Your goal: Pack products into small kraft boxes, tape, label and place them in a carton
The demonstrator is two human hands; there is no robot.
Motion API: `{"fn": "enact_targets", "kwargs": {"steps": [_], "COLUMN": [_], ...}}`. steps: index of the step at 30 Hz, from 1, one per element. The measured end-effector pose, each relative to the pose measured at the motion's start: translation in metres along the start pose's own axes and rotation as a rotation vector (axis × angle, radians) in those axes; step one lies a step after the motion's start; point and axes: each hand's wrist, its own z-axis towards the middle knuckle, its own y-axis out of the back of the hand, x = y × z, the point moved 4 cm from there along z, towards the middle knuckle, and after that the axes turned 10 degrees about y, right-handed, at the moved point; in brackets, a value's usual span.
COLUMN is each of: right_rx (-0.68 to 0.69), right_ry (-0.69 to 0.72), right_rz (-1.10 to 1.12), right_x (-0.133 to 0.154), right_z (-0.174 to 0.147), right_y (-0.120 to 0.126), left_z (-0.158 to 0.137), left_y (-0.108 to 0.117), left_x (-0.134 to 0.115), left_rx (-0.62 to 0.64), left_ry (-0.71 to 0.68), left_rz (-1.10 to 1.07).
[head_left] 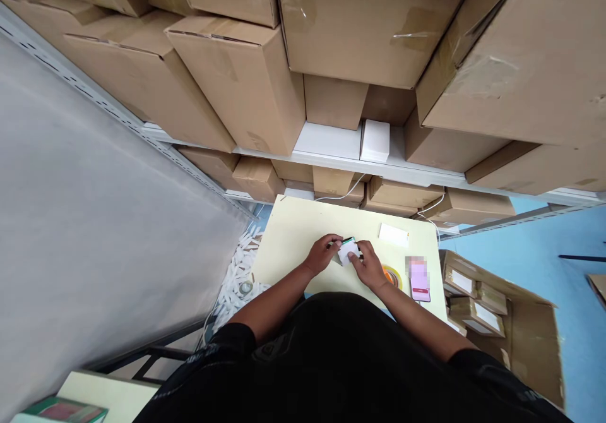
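Observation:
Over the pale yellow table (293, 233) I hold a small white box (348, 252) with a green and dark edge along its far side. My left hand (324, 254) pinches it at its left edge. My right hand (369, 268) grips the right side, its thumb lying across the white face. The box's underside is hidden. Just beside my right wrist lies an orange and yellow roll of tape (398, 276), partly covered by the arm.
A phone (420, 281) with a lit pink screen and a flat white item (394, 234) lie on the right. Shelves (331, 140) full of cardboard boxes (246, 82) stand ahead. An open carton (530, 341) with small boxes sits to the right; white scraps (237, 278) cover the floor left.

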Motion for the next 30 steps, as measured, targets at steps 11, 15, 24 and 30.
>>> {"fn": "enact_targets", "kwargs": {"steps": [11, 15, 24, 30], "right_rx": [-0.051, -0.076, -0.101, -0.144], "right_ry": [-0.092, -0.182, -0.273, -0.372], "right_rz": [-0.087, -0.093, -0.024, 0.177], "right_x": [-0.002, -0.007, -0.006, -0.026], "right_z": [-0.002, -0.003, 0.011, 0.005], "right_y": [-0.007, -0.012, -0.018, -0.02], "left_z": [-0.003, -0.002, 0.001, 0.009], "left_y": [0.002, 0.001, 0.002, 0.011], "left_x": [-0.018, -0.021, -0.01, -0.009], "left_rx": [-0.131, -0.127, -0.059, -0.112], "left_ry": [0.035, -0.026, -0.182, -0.137], "left_rz": [0.216, 0.35, 0.493, 0.451]}}
